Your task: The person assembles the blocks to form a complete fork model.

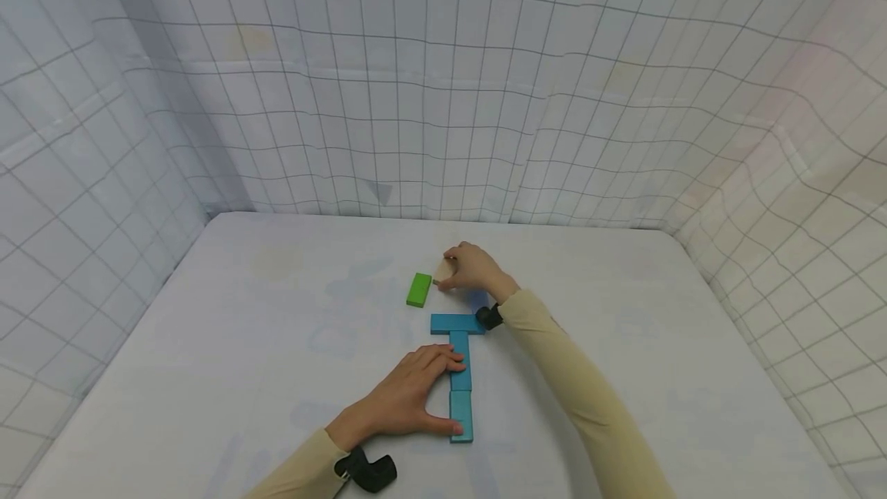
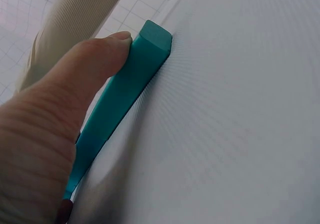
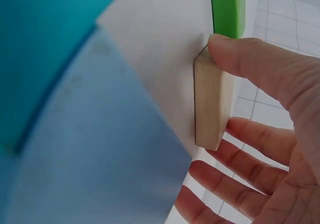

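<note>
Three flat blue blocks form a T on the white table: a crosswise blue block [image 1: 450, 323], a middle blue block [image 1: 460, 380] below it, and a teal block [image 1: 460, 406] nearest me. My left hand [image 1: 402, 395] lies at the left of the stem, fingers over the middle block and thumb against the teal block [image 2: 125, 84]. Beyond the T, my right hand [image 1: 474, 268] pinches a plain wooden block [image 3: 212, 99] between thumb and fingers. In the right wrist view the thumb presses its upper end. A green block [image 1: 419, 289] lies just left of the wooden one.
The white table [image 1: 242, 314] has faint blue markings, with a pale blue patch [image 3: 115, 149] beneath the right wrist. White sheets with a grid pattern [image 1: 443, 98] hang behind and on both sides. Each wrist wears a black device [image 1: 370, 472].
</note>
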{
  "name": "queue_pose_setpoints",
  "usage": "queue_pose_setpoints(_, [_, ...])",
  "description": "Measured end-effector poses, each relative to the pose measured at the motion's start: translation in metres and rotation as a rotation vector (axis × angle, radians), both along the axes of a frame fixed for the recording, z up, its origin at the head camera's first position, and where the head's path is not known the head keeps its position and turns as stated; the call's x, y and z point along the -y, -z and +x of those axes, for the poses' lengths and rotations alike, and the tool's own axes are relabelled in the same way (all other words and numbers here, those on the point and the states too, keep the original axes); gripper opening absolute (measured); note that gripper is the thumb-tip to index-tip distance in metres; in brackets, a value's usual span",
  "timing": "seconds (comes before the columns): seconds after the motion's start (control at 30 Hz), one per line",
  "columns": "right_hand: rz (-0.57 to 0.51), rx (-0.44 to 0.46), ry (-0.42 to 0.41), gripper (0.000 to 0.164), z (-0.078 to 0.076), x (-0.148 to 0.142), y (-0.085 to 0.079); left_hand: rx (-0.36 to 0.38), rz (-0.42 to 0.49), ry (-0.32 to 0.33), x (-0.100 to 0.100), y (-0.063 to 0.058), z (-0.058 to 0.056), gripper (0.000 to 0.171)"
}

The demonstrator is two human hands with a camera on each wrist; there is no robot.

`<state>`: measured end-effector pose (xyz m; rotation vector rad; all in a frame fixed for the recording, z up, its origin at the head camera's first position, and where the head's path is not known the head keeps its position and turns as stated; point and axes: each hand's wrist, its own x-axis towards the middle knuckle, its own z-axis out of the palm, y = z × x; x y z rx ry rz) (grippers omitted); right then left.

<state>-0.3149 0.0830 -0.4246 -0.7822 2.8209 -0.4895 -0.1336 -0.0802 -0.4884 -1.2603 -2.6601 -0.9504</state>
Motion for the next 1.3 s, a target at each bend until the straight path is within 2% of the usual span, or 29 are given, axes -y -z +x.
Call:
queue_pose_setpoints(0.7, [-0.116,0.024,0.013,0.063,-0.004,-0.018,0.005,-0.013,-0.012,-0.001,0.0,0.0,0.0,0.074])
queue_pose_setpoints(0.93, [-0.161,0.051,0.008,0.062,-0.005,-0.025,0.006,-0.015,-0.009,0.0,0.0,0.0,0.001,0.074])
queue_pose_setpoints(1.3, [-0.171,0.118,-0.002,0.06,-0.003,-0.028,0.006,-0.009,-0.013,-0.002,0.0,0.0,0.0,0.074])
